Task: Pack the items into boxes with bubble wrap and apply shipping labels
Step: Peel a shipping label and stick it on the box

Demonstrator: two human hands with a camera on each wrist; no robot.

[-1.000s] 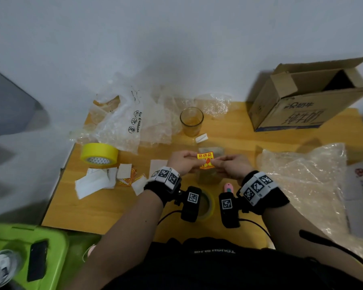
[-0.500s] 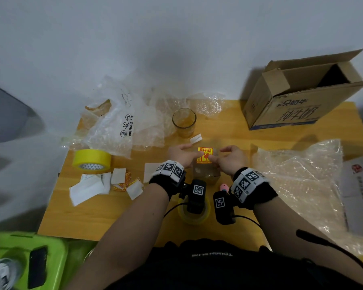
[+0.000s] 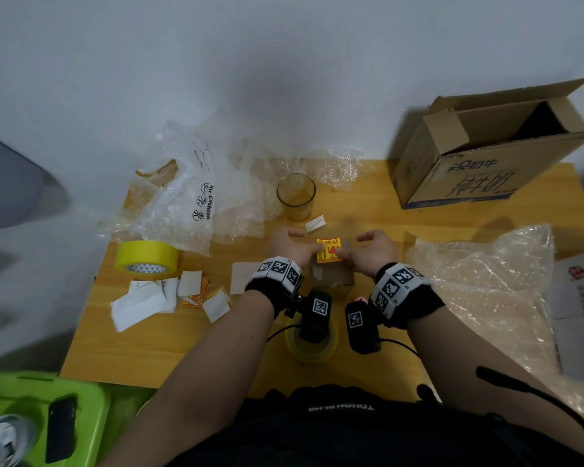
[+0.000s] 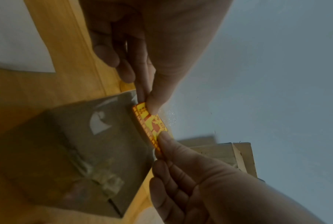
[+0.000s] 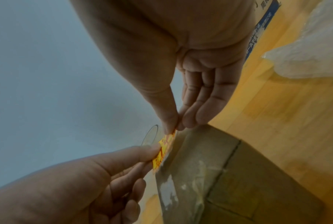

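Left hand (image 3: 292, 246) and right hand (image 3: 371, 252) pinching yellow label (image 3: 329, 251) over small taped box (image 3: 332, 281) at frame centre, glass (image 3: 295, 197) above, open carton (image 3: 486, 163) upper right, interior dark, desk (image 3: 183, 345).

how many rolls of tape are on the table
2. A yellow roll lies flat at the table's left side, near the bubble wrap bag. A second yellowish roll lies at the near edge, partly hidden under the wrist cameras. Others may be hidden under the wrap.

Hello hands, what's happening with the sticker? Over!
Left hand and right hand both pinch the yellow sticker. Held just above the small box, not stuck down yet. Nothing in the way.
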